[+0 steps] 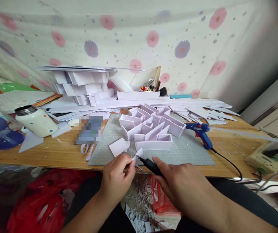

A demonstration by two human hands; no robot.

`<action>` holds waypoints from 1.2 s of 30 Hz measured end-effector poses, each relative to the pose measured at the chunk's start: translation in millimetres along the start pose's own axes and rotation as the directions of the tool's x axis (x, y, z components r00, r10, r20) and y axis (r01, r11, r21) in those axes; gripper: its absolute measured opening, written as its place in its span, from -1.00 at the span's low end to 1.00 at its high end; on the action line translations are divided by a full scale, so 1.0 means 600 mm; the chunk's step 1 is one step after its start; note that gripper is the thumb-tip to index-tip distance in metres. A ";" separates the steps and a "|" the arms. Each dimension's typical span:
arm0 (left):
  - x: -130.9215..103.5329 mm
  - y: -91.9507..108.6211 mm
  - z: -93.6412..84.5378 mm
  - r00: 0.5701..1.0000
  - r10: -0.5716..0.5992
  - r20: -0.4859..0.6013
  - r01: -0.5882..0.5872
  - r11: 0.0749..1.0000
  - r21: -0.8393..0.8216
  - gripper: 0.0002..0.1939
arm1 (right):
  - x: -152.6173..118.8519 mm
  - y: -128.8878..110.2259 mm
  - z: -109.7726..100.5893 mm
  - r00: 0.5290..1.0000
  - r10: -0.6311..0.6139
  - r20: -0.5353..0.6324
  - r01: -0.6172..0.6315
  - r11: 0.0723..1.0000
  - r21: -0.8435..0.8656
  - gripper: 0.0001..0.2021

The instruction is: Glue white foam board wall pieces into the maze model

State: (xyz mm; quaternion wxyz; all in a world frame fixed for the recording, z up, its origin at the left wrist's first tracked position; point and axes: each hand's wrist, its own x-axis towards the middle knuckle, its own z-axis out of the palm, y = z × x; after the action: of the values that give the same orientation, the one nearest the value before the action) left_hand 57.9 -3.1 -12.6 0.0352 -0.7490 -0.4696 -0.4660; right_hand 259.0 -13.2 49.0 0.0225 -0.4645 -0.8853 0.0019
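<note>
My left hand (118, 173) pinches a small white board piece (139, 154) at the front edge of the grey cutting mat (192, 152). In my right hand (185, 184) is a black-handled knife (152, 166), its tip touching that piece. Just beyond my hands stands a white board structure with many upright walls (153, 142). Flat white board pieces (119, 147) lie on the mat to its left. A blue glue gun (202, 133) rests at the structure's right side, its cable running off the table's front.
On the left are a cream bottle (38, 121), a purple bottle (1, 129) and a blurred-out object (89, 130). Stacked white boxes (83, 84) and board strips (197, 103) line the back. A power strip (265, 157) sits right. Red bags (44, 197) are below.
</note>
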 end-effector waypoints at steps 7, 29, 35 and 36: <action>-0.001 0.004 0.032 0.984 -0.148 0.099 0.157 0.984 -0.089 -0.82 | -0.024 -0.015 0.050 0.994 0.106 -0.009 -0.106 0.994 -0.033 -0.45; 0.002 -0.011 0.038 0.928 -0.317 0.195 0.358 0.904 -0.233 -0.81 | -0.016 -0.027 0.055 0.983 0.181 0.027 -0.182 0.983 0.007 -0.54; 0.000 -0.014 0.039 0.913 -0.348 0.214 0.394 0.889 -0.234 -0.82 | -0.021 -0.024 0.072 0.983 0.182 0.019 -0.182 0.983 0.029 -0.57; 0.000 -0.014 0.039 0.912 -0.347 0.217 0.394 0.888 -0.236 -0.83 | -0.022 -0.025 0.072 0.983 0.183 0.025 -0.184 0.982 0.035 -0.58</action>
State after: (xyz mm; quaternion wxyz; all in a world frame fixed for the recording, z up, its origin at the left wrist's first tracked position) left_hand 67.1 13.0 -29.3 -0.1985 -0.6793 -0.5366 -0.4596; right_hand 252.6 -31.9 5.5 0.0214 -0.5437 -0.8386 0.0254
